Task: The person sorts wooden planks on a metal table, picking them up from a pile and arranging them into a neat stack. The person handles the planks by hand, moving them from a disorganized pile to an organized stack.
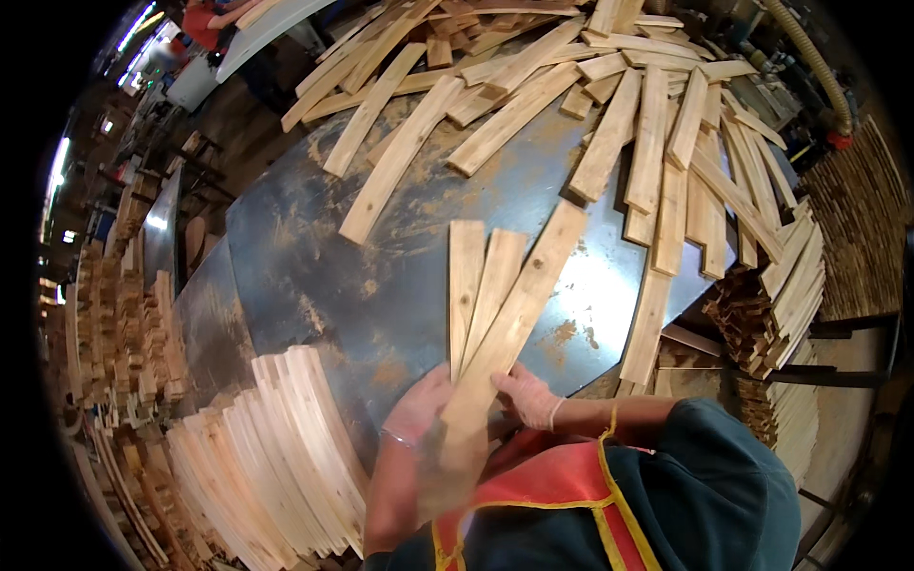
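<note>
Three wooden boards fan out in front of me over the metal table [314, 266]. The left board [466, 276] and the middle board [499, 276] lie partly beneath a longer knotted board [543, 271], which slants down toward my body. Its near end is blurred. My left hand [419, 407], in a thin pale glove, closes at the near end of the left board, its fingers partly hidden by the slanting board. With a similar glove on, my right hand [529, 398] grips the right edge of the knotted board, its thumb on the edge and its other fingers mostly hidden.
Loose boards [400, 162] are heaped across the table's far side, several jutting over its right edge. A neat row of boards [276, 457] stands close on my left. More stacked boards [795, 285] are at right. A ribbed hose [819, 67] hangs at far right; another person [205, 24] is at far left.
</note>
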`<state>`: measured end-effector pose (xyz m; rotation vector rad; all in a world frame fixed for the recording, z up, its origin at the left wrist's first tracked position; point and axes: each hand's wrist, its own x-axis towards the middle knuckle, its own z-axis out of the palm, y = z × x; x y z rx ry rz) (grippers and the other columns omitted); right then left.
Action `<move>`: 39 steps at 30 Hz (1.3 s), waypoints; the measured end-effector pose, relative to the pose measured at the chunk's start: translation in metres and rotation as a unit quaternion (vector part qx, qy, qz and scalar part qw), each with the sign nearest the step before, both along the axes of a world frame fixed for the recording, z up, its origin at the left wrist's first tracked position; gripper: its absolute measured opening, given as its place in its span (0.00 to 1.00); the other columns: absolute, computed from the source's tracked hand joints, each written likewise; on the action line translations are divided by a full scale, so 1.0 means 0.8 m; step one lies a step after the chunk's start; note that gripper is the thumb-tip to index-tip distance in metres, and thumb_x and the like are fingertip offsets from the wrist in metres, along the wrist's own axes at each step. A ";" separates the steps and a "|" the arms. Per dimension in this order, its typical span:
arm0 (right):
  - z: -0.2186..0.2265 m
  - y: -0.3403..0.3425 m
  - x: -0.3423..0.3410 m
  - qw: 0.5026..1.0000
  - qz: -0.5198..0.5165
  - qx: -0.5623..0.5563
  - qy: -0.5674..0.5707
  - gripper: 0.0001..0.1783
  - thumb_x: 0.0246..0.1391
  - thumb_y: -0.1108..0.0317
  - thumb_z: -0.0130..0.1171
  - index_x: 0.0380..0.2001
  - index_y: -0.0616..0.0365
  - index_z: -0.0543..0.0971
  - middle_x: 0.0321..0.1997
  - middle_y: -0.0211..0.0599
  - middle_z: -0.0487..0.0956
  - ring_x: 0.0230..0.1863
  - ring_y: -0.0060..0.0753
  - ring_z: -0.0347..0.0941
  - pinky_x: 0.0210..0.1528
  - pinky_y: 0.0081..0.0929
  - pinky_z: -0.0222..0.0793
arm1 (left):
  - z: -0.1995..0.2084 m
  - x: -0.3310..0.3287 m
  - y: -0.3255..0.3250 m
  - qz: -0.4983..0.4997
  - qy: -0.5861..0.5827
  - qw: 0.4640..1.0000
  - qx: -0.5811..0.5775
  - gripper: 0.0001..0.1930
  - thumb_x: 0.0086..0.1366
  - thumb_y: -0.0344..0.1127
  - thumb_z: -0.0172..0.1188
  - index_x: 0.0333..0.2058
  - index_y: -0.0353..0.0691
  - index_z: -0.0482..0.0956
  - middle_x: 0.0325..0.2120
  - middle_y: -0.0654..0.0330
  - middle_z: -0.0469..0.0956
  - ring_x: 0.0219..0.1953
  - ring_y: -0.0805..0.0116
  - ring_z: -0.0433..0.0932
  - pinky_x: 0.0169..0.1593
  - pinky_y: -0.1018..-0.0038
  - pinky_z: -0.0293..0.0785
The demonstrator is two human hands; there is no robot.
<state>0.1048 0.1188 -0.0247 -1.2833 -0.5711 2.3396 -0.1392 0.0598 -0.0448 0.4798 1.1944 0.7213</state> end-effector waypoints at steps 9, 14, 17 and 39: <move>0.008 -0.051 -0.036 0.778 0.496 0.369 -0.115 0.31 0.63 0.46 0.59 0.61 0.55 0.76 0.56 0.58 0.83 0.58 0.63 0.78 0.60 0.48 0.73 | 0.043 0.031 -0.056 -0.009 0.416 0.909 0.008 0.50 0.61 0.46 0.71 0.77 0.40 0.56 0.58 0.45 0.82 0.57 0.48 0.82 0.60 0.62 0.78; 0.005 -0.009 0.010 0.774 0.422 0.451 -0.142 0.32 0.63 0.45 0.57 0.62 0.54 0.78 0.57 0.52 0.83 0.58 0.56 0.80 0.60 0.45 0.73 | 0.004 -0.024 -0.204 0.022 0.683 0.726 0.078 0.51 0.62 0.54 0.70 0.77 0.43 0.54 0.64 0.43 0.77 0.59 0.38 0.80 0.62 0.52 0.77; 0.015 0.013 0.061 0.874 0.280 0.356 -0.176 0.31 0.62 0.49 0.59 0.63 0.53 0.78 0.56 0.50 0.85 0.57 0.47 0.81 0.59 0.41 0.74 | 0.146 0.008 -0.179 0.022 0.682 0.696 -0.223 0.47 0.65 0.53 0.65 0.77 0.45 0.55 0.69 0.49 0.70 0.65 0.46 0.74 0.66 0.55 0.72; -0.035 0.546 0.453 0.900 -0.178 0.279 -0.285 0.26 0.67 0.54 0.64 0.60 0.60 0.79 0.54 0.36 0.84 0.57 0.35 0.77 0.61 0.36 0.72 | 0.094 0.200 0.263 -0.114 0.690 0.678 0.226 0.44 0.59 0.47 0.72 0.71 0.36 0.66 0.71 0.40 0.66 0.73 0.43 0.63 0.75 0.53 0.60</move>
